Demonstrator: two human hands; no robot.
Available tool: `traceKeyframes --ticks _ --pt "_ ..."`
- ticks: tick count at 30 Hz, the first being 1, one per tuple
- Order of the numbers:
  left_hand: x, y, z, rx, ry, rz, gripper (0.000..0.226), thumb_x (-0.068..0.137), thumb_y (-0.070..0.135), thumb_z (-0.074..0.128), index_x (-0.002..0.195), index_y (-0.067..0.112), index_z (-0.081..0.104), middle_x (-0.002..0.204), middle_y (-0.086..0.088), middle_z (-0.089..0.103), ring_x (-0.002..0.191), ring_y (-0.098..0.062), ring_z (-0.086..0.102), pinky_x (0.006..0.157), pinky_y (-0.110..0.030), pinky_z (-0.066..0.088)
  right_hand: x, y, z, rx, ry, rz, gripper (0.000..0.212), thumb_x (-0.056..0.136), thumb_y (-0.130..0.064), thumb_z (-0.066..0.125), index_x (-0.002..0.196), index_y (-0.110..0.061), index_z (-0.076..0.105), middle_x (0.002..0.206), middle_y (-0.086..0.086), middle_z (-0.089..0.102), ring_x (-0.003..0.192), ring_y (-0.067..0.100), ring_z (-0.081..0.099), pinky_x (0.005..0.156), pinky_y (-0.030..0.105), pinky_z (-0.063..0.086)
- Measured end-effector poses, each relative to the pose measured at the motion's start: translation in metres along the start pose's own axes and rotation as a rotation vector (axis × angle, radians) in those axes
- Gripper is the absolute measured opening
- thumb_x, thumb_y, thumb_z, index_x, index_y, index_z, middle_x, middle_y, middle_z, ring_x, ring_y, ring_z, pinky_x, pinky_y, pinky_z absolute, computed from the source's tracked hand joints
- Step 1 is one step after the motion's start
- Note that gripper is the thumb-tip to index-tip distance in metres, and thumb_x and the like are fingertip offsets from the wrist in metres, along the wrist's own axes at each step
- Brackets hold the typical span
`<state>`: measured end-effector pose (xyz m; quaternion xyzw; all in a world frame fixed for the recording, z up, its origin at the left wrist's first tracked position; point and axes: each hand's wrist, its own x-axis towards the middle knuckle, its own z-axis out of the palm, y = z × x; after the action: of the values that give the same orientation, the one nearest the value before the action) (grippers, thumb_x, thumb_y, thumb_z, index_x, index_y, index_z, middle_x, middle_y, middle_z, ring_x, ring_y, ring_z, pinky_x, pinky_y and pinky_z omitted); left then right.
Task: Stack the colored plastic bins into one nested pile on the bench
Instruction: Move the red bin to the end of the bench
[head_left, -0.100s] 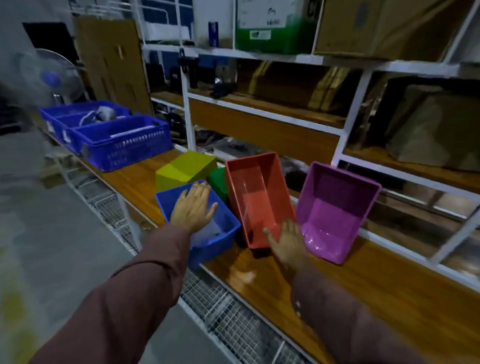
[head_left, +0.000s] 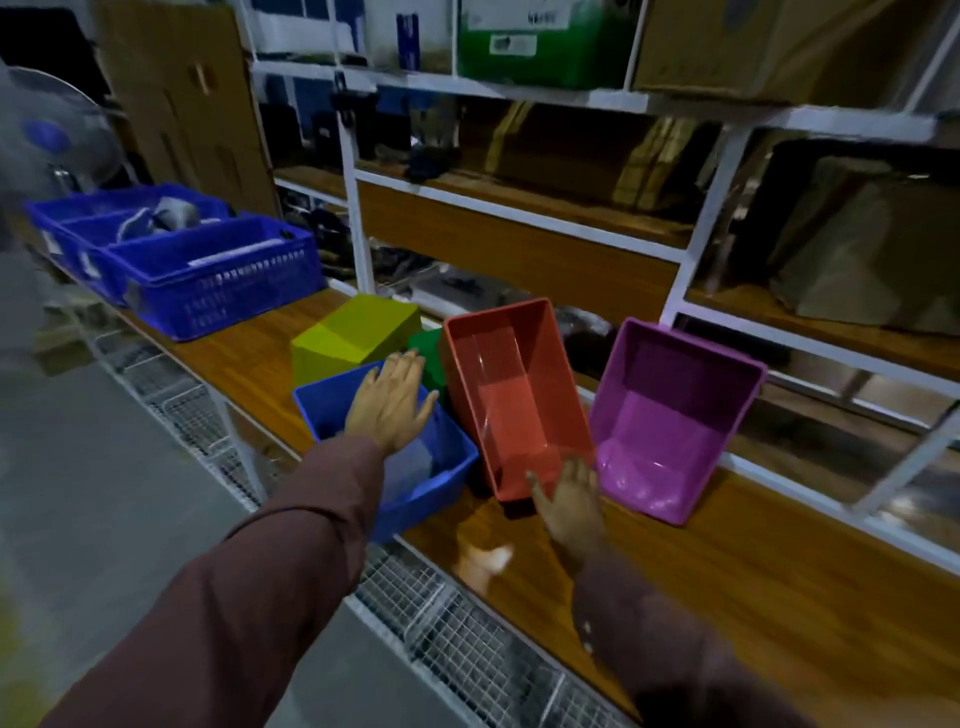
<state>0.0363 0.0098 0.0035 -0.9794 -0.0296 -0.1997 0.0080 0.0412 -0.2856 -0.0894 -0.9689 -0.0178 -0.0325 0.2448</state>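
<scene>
Two spread hands (head_left: 390, 402) over bins (head_left: 511, 395)

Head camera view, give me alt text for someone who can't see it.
Two open hands reach over a wooden bench: left hand above a blue bin, right hand at a tilted red bin. Purple, yellow and green bins sit nearby, unstacked.

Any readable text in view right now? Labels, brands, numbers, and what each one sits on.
None reads clearly.
White label on the green box on the top shelf: print too blurred.
White box beside it: dark marks, unreadable.
White stickers on the blue baskets: too small.
The colored bins, such as the red bin: no visible text.
</scene>
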Motion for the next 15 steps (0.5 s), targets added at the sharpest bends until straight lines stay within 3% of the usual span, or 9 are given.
traceKeyframes --ticks 2,5,6,8,10,11,13,15 --pt "0.031 0.006 0.005 -0.049 0.029 0.03 0.067 0.102 0.055 0.037 0.152 0.011 0.037 0.157 -0.009 0.042 0.145 -0.028 0.04 0.113 -0.048 0.043 0.003 0.004 0.018 0.132 -0.007 0.207 0.082 0.097 -0.054 0.058 0.151 0.003 0.037 0.153 0.028 0.042 0.143 0.044 0.038 0.119 0.048 0.029" --pt "0.079 0.019 0.004 -0.209 0.026 0.023 0.069 0.099 0.052 0.042 0.155 0.013 0.033 0.161 -0.009 0.038 0.146 -0.029 0.038 0.115 -0.049 0.041 0.041 0.026 0.056 0.418 0.015 0.443 0.097 0.082 -0.078 0.049 0.142 -0.002 0.051 0.138 0.027 0.059 0.13 0.044 0.057 0.107 0.048 0.047" --pt "0.094 0.022 0.006 -0.264 0.024 0.002 0.069 0.098 0.05 0.046 0.156 0.014 0.032 0.161 -0.009 0.037 0.146 -0.03 0.037 0.115 -0.05 0.041 0.05 0.033 0.069 0.521 0.003 0.493 0.098 0.079 -0.084 0.047 0.139 -0.007 0.055 0.127 0.023 0.067 0.122 0.043 0.064 0.099 0.047 0.052" --pt "0.12 0.027 0.006 -0.345 -0.043 -0.073 0.068 0.098 0.046 0.052 0.155 0.013 0.036 0.158 -0.013 0.042 0.143 -0.034 0.042 0.112 -0.05 0.043 0.061 0.046 0.09 0.648 -0.021 0.534 0.079 0.084 -0.072 0.062 0.134 -0.011 0.057 0.088 0.009 0.074 0.101 0.039 0.075 0.081 0.04 0.056" --pt "0.141 0.031 0.007 -0.431 -0.154 -0.135 0.058 0.097 0.041 0.055 0.146 0.01 0.047 0.143 -0.019 0.055 0.131 -0.041 0.053 0.103 -0.05 0.048 0.059 0.048 0.093 0.737 -0.025 0.548 0.083 0.075 -0.067 0.07 0.137 -0.014 0.052 0.07 -0.003 0.072 0.083 0.033 0.079 0.078 0.048 0.062" --pt "0.145 0.035 0.007 -0.439 -0.174 -0.144 0.049 0.097 0.038 0.054 0.137 0.009 0.054 0.133 -0.022 0.061 0.122 -0.044 0.058 0.097 -0.05 0.051 0.055 0.05 0.092 0.81 -0.01 0.549 0.086 0.071 -0.069 0.07 0.138 -0.02 0.05 0.073 -0.001 0.075 0.076 0.031 0.079 0.075 0.056 0.064" --pt "0.149 0.044 0.011 -0.395 -0.144 -0.105 0.034 0.098 0.034 0.051 0.116 0.008 0.064 0.116 -0.022 0.067 0.106 -0.044 0.064 0.084 -0.046 0.053 0.061 0.084 0.121 0.933 0.018 0.559 0.072 0.078 -0.062 0.07 0.137 -0.031 0.045 0.088 0.005 0.076 0.074 0.03 0.077 0.067 0.063 0.063" --pt "0.143 0.058 0.009 -0.364 -0.108 -0.041 0.031 0.097 0.032 0.051 0.103 0.007 0.068 0.107 -0.021 0.067 0.099 -0.042 0.066 0.08 -0.044 0.055 0.044 0.087 0.102 0.855 0.121 0.577 0.061 0.082 -0.061 0.065 0.137 -0.045 0.042 0.101 0.004 0.075 0.082 0.027 0.076 0.066 0.062 0.063"
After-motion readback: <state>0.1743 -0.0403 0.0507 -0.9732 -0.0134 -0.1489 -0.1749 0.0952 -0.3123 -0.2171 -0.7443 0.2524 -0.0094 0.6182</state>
